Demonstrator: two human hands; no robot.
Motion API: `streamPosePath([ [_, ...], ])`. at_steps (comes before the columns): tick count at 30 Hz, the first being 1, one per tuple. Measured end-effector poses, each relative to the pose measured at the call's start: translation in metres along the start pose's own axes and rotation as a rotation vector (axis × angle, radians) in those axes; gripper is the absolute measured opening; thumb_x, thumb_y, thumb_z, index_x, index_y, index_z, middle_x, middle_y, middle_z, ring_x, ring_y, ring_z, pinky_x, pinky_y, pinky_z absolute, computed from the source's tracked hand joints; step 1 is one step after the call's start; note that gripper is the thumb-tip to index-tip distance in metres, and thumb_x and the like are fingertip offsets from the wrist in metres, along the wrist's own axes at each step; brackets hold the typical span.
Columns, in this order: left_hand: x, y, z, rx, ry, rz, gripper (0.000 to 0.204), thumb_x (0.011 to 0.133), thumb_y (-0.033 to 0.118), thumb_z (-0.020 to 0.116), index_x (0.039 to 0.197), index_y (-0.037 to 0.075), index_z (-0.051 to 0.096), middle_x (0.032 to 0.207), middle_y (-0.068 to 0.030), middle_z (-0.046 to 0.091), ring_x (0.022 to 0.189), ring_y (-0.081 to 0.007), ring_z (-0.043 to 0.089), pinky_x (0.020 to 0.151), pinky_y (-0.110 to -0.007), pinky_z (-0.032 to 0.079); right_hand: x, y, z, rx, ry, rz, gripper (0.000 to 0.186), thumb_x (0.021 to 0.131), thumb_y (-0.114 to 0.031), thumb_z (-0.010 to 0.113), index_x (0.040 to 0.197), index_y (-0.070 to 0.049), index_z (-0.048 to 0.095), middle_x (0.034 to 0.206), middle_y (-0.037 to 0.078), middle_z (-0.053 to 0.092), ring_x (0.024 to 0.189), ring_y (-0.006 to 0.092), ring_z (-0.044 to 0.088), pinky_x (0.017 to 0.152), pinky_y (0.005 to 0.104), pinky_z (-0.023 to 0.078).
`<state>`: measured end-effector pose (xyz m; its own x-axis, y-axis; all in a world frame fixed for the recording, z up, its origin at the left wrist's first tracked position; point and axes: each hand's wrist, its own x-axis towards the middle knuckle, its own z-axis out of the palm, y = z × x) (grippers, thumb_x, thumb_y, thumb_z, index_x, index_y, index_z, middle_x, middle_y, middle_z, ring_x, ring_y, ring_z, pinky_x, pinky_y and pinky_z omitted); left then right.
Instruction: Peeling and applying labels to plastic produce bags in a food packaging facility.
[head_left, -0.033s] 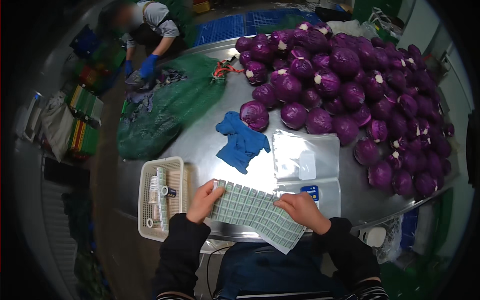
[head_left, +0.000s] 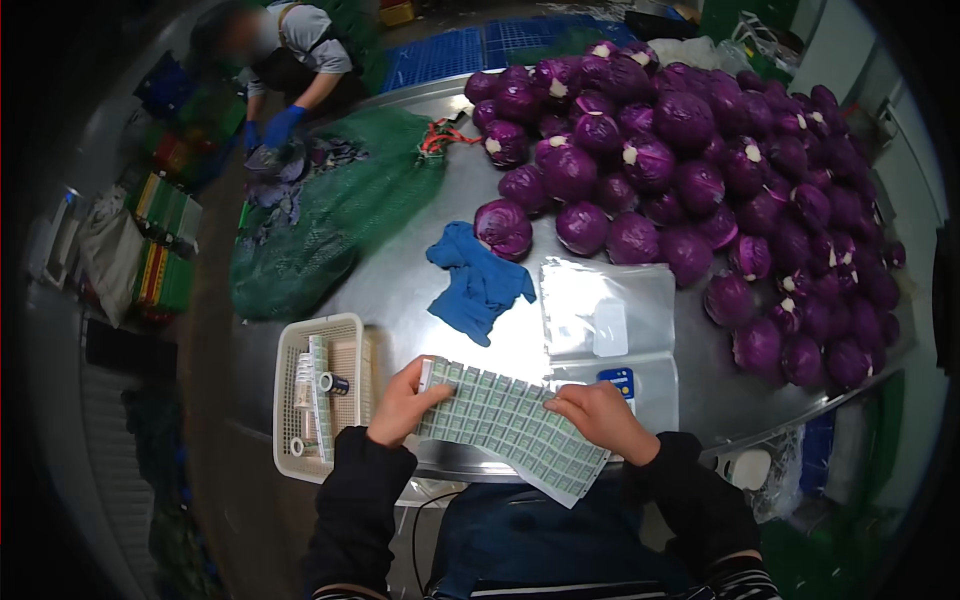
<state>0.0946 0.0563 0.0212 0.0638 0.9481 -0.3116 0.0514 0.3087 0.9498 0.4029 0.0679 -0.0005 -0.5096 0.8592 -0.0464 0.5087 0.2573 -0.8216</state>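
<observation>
Between both hands I hold a sheet of small green-and-white stickers (head_left: 510,425), tilted over the table's near edge. My left hand (head_left: 402,402) pinches its left end, thumb lying on the front. At the upper right edge, the thumb and fingers of my right hand (head_left: 602,415) grip it. A white plastic basket (head_left: 284,400) beside my left hand contains a rolled strip of similar stickers (head_left: 321,395) and several small rolls. Blue gloves (head_left: 478,285) lie crumpled beyond the sheet. Clear plastic bags (head_left: 640,300) lie flat near my right hand, with a blue card (head_left: 618,380) on them.
Red cabbages (head_left: 685,120) are heaped across the right and far side of the metal table (head_left: 395,300). A green mesh sack (head_left: 340,220) lies at the far left. Behind it, a person in blue gloves (head_left: 285,128) handles leaves. Stacked crates (head_left: 165,240) stand on the left.
The view has shifted slightly, so the table's contents sit a little further left. My left thumb lies further over the sheet's front. Both hands keep their grip.
</observation>
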Motion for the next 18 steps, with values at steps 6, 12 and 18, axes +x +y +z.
streamPosePath([
  [6, -0.005, 0.001, -0.001, 0.14, -0.011, -0.009, 0.014, 0.091, 0.006, 0.07, 0.103, 0.0, 0.064, 0.092, -0.0007, 0.068, 0.084, -0.0061, 0.06, 0.076, -0.024, 0.049, 0.006, 0.002, 0.001, -0.145, 0.113, -0.151, 0.034, 0.091, -0.032, 0.07, 0.107, -0.003, 0.062, 0.09, 0.015, 0.066, 0.084, 0.0337, 0.063, 0.072, 0.0394, 0.049],
  [12, -0.006, 0.009, 0.011, 0.215, -0.047, -0.018, 0.015, 0.09, 0.006, 0.072, 0.102, 0.0, 0.065, 0.088, 0.0001, 0.068, 0.08, -0.0056, 0.06, 0.073, -0.023, 0.049, 0.032, -0.022, -0.004, -0.25, -0.005, -0.318, 0.037, 0.095, -0.035, 0.062, 0.113, -0.004, 0.056, 0.091, 0.014, 0.066, 0.087, 0.0329, 0.066, 0.073, 0.0433, 0.05],
  [18, -0.007, 0.007, 0.014, 0.17, -0.054, -0.021, 0.014, 0.09, 0.006, 0.072, 0.101, 0.0, 0.065, 0.088, -0.0002, 0.069, 0.079, -0.0054, 0.06, 0.071, -0.023, 0.049, 0.041, -0.007, 0.018, -0.356, 0.088, -0.525, 0.021, 0.096, -0.027, 0.06, 0.095, -0.007, 0.053, 0.066, 0.009, 0.059, 0.057, 0.0272, 0.063, 0.051, 0.0397, 0.048],
])
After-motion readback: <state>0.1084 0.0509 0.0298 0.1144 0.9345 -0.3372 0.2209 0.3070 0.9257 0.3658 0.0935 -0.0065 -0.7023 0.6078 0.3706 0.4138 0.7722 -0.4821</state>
